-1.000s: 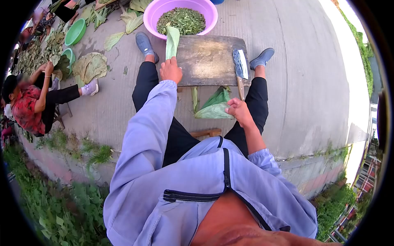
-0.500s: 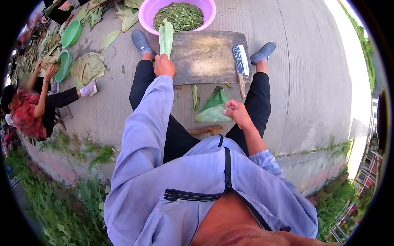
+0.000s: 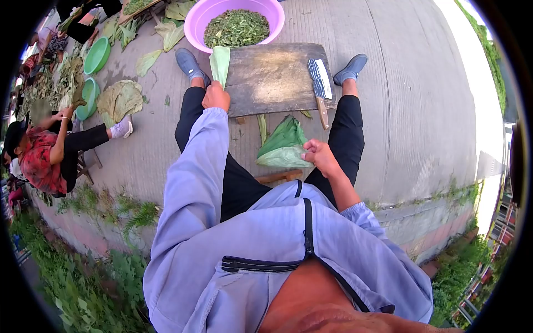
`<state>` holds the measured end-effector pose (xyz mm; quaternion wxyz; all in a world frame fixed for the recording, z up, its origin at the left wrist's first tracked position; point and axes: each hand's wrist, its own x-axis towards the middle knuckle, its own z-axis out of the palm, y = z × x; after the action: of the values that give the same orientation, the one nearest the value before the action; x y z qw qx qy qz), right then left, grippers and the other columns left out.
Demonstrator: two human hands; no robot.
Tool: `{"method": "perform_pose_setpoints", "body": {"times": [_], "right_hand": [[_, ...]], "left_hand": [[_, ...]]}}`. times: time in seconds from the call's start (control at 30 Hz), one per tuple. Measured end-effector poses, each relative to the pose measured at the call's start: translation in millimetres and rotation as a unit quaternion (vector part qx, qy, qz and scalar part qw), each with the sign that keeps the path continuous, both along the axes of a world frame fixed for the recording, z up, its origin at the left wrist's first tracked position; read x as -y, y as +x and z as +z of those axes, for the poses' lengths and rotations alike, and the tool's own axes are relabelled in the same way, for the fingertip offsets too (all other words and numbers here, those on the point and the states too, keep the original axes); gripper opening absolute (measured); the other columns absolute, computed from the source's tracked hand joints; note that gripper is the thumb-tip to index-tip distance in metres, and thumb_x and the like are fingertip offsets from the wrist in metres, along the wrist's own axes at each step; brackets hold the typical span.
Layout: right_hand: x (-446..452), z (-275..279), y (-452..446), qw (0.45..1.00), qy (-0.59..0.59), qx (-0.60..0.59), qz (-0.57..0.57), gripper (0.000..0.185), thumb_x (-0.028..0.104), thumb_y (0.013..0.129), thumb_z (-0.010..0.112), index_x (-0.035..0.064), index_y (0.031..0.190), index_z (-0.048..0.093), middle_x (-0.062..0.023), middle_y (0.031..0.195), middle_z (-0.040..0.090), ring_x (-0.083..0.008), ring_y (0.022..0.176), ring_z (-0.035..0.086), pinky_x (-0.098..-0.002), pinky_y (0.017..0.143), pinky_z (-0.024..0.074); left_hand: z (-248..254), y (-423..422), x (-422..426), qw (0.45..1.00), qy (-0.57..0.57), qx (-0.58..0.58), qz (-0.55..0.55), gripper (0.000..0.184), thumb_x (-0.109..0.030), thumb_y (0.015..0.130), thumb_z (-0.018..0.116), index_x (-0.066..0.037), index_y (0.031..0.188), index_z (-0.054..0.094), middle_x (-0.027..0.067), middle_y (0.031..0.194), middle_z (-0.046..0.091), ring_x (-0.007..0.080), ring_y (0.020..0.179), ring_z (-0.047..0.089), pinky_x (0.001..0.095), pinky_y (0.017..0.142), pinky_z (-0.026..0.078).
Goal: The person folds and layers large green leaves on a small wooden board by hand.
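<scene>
My left hand [image 3: 216, 97] is closed around a folded, pale green lotus leaf [image 3: 220, 65], held upright beside the left edge of a worn wooden chopping board [image 3: 266, 77]. Between my knees, my right hand [image 3: 323, 156] pinches the edge of a broad green lotus leaf [image 3: 283, 143], which hangs partly folded with its paler underside showing. A cleaver [image 3: 318, 80] lies along the board's right side, its wooden handle jutting over the near edge. Beyond the board stands a purple basin [image 3: 192, 25] of chopped green leaves [image 3: 236, 29].
To the left sits a person in a red patterned shirt [image 3: 41, 158], handling a leaf. Two green basins [image 3: 97, 55] and several loose leaves, one of them round and dry [image 3: 119, 100], lie on the concrete. Part of a wooden stool [image 3: 279, 177] shows beneath me. Plants grow behind.
The folded leaf in my left hand has come lower, its top now at the board's far corner. The broad leaf at my right hand is spread wider. The other person's hands have dropped.
</scene>
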<state>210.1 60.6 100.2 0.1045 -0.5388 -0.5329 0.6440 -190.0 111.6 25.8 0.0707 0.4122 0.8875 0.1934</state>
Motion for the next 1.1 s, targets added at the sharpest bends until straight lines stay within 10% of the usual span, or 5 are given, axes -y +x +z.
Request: {"method": "perform_pose_setpoints", "body": {"times": [0.47, 0.67, 1.1], "right_hand": [[13, -5, -8, 0.999, -0.012, -0.023, 0.021, 0.024, -0.001, 0.081, 0.077, 0.0002, 0.103, 0.066, -0.0003, 0.084, 0.063, -0.0088, 0.074, 0.056, -0.0264, 0.064, 0.0442], [24, -3, -15, 0.999, -0.011, -0.023, 0.033, 0.027, 0.001, 0.081, 0.078, 0.0003, 0.105, 0.066, -0.0004, 0.085, 0.063, -0.0088, 0.074, 0.055, -0.0263, 0.064, 0.0430], [45, -2, -2, 0.997, -0.023, -0.070, 0.012, 0.025, -0.002, 0.080, 0.077, -0.0009, 0.103, 0.067, -0.0020, 0.087, 0.064, -0.0110, 0.076, 0.059, -0.0268, 0.067, 0.0459]], "left_hand": [[22, 76, 75, 0.971, 0.164, 0.121, -0.122, 0.017, 0.001, 0.082, 0.064, -0.003, 0.099, 0.064, 0.0195, 0.096, 0.066, 0.0389, 0.093, 0.067, 0.0496, 0.080, 0.053], [-28, 118, 109, 0.875, 0.213, 0.435, -0.007, 0.021, 0.007, 0.079, 0.058, -0.001, 0.098, 0.065, 0.0082, 0.082, 0.066, 0.0178, 0.073, 0.065, 0.0349, 0.067, 0.053], [-44, 116, 119, 0.806, 0.171, 0.527, 0.207, 0.011, -0.001, 0.081, 0.058, -0.007, 0.088, 0.065, 0.0030, 0.073, 0.061, 0.0190, 0.062, 0.062, 0.0347, 0.047, 0.051]]}}
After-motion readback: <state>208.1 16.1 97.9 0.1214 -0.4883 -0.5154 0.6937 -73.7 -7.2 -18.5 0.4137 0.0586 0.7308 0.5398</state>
